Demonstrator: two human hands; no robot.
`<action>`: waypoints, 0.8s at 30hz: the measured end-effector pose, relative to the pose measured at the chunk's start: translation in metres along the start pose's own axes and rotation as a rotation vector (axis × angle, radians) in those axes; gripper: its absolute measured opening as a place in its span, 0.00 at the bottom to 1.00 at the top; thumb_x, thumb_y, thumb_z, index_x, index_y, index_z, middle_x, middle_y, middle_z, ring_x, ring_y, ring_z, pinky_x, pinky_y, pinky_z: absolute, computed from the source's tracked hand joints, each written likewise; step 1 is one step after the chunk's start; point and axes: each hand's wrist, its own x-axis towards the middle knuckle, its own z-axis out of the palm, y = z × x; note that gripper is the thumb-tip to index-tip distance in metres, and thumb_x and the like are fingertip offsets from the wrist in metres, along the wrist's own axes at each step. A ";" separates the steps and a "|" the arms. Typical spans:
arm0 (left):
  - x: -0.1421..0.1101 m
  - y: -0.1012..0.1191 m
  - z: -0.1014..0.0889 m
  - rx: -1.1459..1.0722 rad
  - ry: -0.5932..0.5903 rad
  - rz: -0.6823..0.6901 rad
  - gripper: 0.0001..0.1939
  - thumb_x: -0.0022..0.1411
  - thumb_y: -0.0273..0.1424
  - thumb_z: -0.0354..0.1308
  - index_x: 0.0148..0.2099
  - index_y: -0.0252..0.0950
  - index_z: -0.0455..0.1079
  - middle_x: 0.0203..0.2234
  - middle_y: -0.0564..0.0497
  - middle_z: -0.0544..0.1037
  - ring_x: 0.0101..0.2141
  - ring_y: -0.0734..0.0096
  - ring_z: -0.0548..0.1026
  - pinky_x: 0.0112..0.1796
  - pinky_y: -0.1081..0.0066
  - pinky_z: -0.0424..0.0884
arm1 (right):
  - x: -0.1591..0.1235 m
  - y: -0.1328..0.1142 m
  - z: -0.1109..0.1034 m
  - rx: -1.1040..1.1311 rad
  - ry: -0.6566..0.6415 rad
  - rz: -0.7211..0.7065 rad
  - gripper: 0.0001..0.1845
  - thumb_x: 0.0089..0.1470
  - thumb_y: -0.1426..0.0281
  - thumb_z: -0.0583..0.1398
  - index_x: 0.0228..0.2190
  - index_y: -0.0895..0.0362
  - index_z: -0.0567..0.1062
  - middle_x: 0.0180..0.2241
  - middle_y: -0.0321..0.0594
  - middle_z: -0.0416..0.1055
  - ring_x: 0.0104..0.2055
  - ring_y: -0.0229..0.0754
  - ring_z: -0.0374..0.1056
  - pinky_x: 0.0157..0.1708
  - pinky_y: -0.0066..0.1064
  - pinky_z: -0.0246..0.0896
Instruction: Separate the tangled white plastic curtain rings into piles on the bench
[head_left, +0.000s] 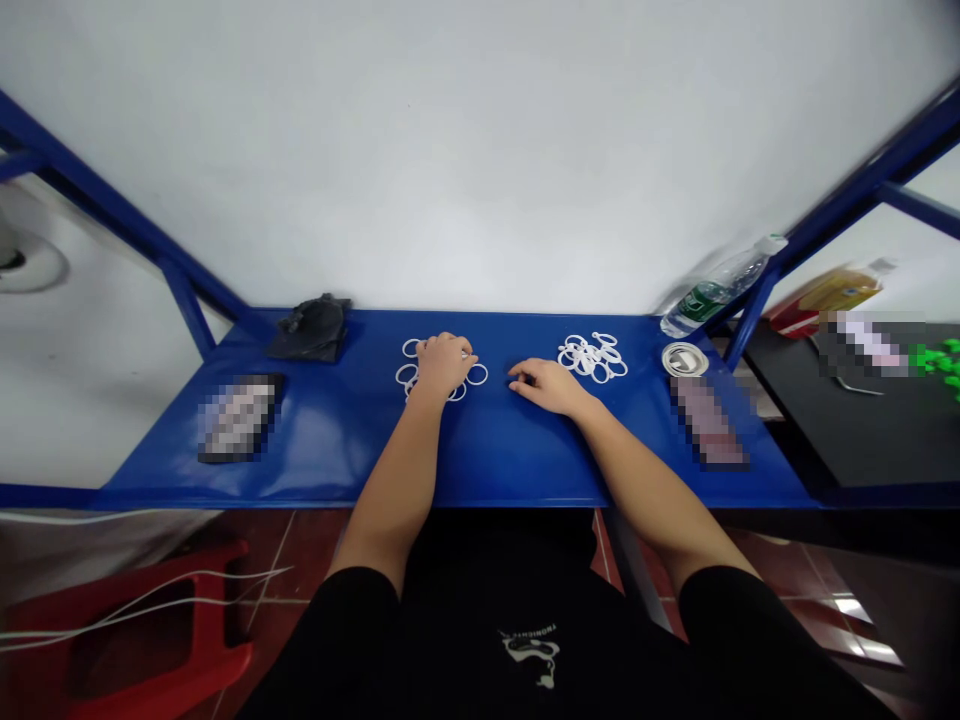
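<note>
Left hand (446, 364) overlies white rings (486, 376), fingers bent, hold indeterminable; right hand (546, 385) half-curled, apparently empty. Sideways dragging could scatter rings.

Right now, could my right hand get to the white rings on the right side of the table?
Probably yes. Your right hand is just left of those white rings, with nothing visible between them on the blue table, though its fingers point away, so it would likely need to shift right.

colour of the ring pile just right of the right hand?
The piled rings are white; seen best in the head view.
</note>
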 end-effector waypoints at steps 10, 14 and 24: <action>0.001 0.002 -0.013 -0.067 0.010 -0.096 0.10 0.69 0.40 0.63 0.37 0.41 0.79 0.41 0.44 0.83 0.45 0.50 0.79 0.51 0.52 0.68 | 0.000 0.002 0.001 -0.015 -0.010 -0.012 0.10 0.64 0.67 0.65 0.47 0.53 0.81 0.38 0.39 0.80 0.39 0.43 0.75 0.41 0.34 0.66; 0.003 -0.003 -0.015 -0.152 0.112 -0.129 0.09 0.69 0.40 0.63 0.43 0.40 0.79 0.45 0.43 0.83 0.50 0.50 0.78 0.53 0.54 0.70 | 0.000 0.001 0.000 -0.017 -0.019 -0.010 0.10 0.64 0.67 0.65 0.47 0.53 0.81 0.38 0.40 0.80 0.40 0.44 0.75 0.42 0.34 0.66; -0.013 0.055 0.006 -0.997 0.080 0.091 0.23 0.59 0.34 0.73 0.55 0.37 0.74 0.55 0.41 0.81 0.43 0.62 0.84 0.45 0.64 0.80 | -0.007 -0.017 -0.005 0.045 0.206 -0.023 0.16 0.65 0.65 0.61 0.54 0.53 0.73 0.35 0.39 0.81 0.31 0.43 0.75 0.34 0.32 0.65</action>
